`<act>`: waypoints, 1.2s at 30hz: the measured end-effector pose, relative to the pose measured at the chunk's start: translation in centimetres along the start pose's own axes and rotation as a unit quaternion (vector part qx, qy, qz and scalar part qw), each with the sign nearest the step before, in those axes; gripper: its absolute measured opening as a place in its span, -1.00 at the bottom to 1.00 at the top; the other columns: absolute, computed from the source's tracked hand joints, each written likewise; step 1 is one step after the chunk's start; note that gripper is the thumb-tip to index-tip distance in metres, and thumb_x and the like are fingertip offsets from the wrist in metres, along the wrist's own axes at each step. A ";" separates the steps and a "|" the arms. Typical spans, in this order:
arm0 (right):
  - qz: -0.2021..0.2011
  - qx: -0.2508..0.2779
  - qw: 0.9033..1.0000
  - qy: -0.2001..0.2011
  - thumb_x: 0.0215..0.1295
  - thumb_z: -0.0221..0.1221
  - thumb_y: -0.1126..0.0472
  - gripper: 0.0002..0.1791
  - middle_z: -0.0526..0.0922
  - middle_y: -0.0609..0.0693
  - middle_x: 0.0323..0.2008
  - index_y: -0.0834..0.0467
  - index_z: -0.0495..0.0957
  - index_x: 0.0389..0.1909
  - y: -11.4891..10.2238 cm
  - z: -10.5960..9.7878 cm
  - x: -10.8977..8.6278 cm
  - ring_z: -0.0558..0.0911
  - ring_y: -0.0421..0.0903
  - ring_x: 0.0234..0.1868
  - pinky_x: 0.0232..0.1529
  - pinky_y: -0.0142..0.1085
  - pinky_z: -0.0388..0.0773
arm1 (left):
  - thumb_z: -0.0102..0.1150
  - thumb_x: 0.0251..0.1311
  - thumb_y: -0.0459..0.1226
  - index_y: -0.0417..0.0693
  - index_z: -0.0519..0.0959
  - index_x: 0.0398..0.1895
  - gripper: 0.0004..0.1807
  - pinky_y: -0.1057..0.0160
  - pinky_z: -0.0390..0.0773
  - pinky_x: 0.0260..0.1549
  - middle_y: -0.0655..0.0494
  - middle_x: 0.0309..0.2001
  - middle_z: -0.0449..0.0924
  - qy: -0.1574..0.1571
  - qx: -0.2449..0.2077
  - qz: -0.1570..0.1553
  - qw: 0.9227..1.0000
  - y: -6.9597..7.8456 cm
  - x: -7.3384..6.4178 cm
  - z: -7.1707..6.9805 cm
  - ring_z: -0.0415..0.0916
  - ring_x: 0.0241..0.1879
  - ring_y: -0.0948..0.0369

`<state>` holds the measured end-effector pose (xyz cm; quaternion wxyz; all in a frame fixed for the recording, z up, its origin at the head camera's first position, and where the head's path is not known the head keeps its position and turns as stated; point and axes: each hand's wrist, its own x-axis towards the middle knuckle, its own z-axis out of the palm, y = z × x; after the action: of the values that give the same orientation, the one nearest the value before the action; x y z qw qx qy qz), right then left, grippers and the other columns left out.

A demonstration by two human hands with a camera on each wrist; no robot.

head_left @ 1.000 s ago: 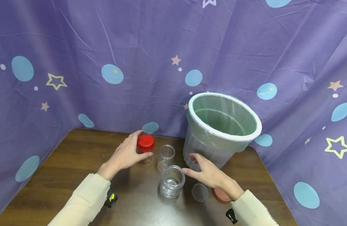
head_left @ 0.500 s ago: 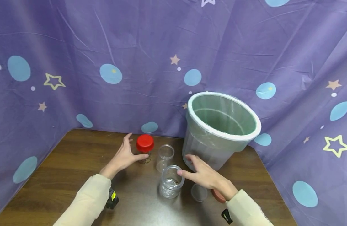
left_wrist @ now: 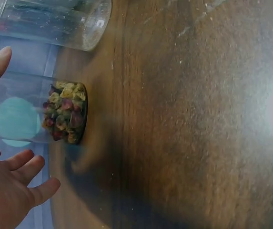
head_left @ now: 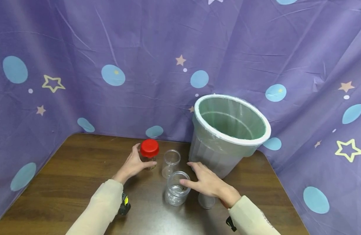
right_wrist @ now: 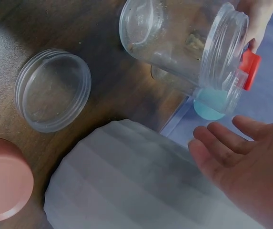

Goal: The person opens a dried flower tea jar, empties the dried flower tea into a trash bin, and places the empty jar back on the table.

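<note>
Left grip (head_left: 133,164) spread open about a clear cylindrical jar with a red screw lid (head_left: 149,152). Thumb on the near side, fingers on the outer side; left wrist view shows a gap between fingers and wall. Thumb contact: cannot tell. Jar upright toward the back of the brown wood-grain tabletop (head_left: 66,182), lid on, a low layer of dried yellow and dark-red flower buds (left_wrist: 67,112) at its base.

Right grip (head_left: 208,181) also open, fingers extended and holding nothing. In head view its thumb overlaps the rim of a wide clear jar with a threaded mouth (head_left: 175,195); touching or not, cannot tell. Narrow clear lidless jar (head_left: 171,161) upright between the two. Pale grey-green ribbed bin with a white rim (head_left: 215,153) just beyond the right fingers. Clear round lid (right_wrist: 53,90) and pinkish round lid (right_wrist: 5,179) lie beside the bin.

Step in hand, as I judge it: a reach for the red-lidded jar, grasp not yet made. Next move calls for thumb and fingers closing evenly on the wall below the lid, clear of the narrow neighbour. Right thumb wants care: a knock could probably tip the wide jar.
</note>
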<state>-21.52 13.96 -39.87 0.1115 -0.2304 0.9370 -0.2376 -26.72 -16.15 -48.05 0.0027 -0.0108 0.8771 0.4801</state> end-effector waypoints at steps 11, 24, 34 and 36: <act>-0.015 -0.012 1.000 0.016 0.24 0.11 -0.37 -0.13 0.47 0.14 0.26 0.16 0.31 0.37 -0.3 0.6 0.6 0.45 0.10 0.33 0.33 0.02 0.39 | 0.51 -0.05 -0.07 -0.31 -0.14 0.47 0.21 -0.30 0.22 0.34 -0.43 0.40 0.18 0.001 0.022 0.021 1.000 -0.8 -0.4 1.1 0.18 0.40 -0.31; -0.016 -0.037 0.999 0.026 0.22 0.13 -0.35 -0.15 0.50 0.13 0.24 0.17 0.34 0.35 -0.1 0.7 0.8 0.47 0.10 0.30 0.29 0.02 0.42 | 0.26 0.24 -0.05 -0.32 0.04 0.33 -0.16 -0.37 0.38 0.13 -0.40 0.25 0.38 0.013 0.097 0.034 0.995 -1.5 -0.5 2.1 0.37 0.27 -0.32; -0.002 -0.064 0.995 0.075 0.18 0.15 -0.29 -0.23 0.56 0.08 0.16 0.13 0.42 0.28 -0.2 0.8 0.9 0.56 0.08 0.17 0.10 0.06 0.54 | 0.32 0.18 0.00 -0.29 0.14 0.23 -0.20 -0.29 0.49 0.02 -0.40 0.10 0.53 0.013 0.126 0.055 0.990 -1.7 -1.1 1.5 0.51 0.12 -0.31; 0.010 -0.065 0.995 0.082 0.17 0.16 -0.26 -0.26 0.57 0.08 0.13 0.14 0.43 0.25 -0.2 0.8 0.9 0.58 0.08 0.13 0.06 0.06 0.55 | 0.33 0.18 0.00 -0.28 0.14 0.24 -0.19 -0.28 0.48 0.05 -0.37 0.10 0.53 0.011 0.114 0.051 0.992 -1.8 -1.2 1.4 0.51 0.13 -0.30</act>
<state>-21.97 13.05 -40.56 0.0218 -0.2073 0.9587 -0.1935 -25.53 -15.91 -50.32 -0.0303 0.0291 0.9256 0.3762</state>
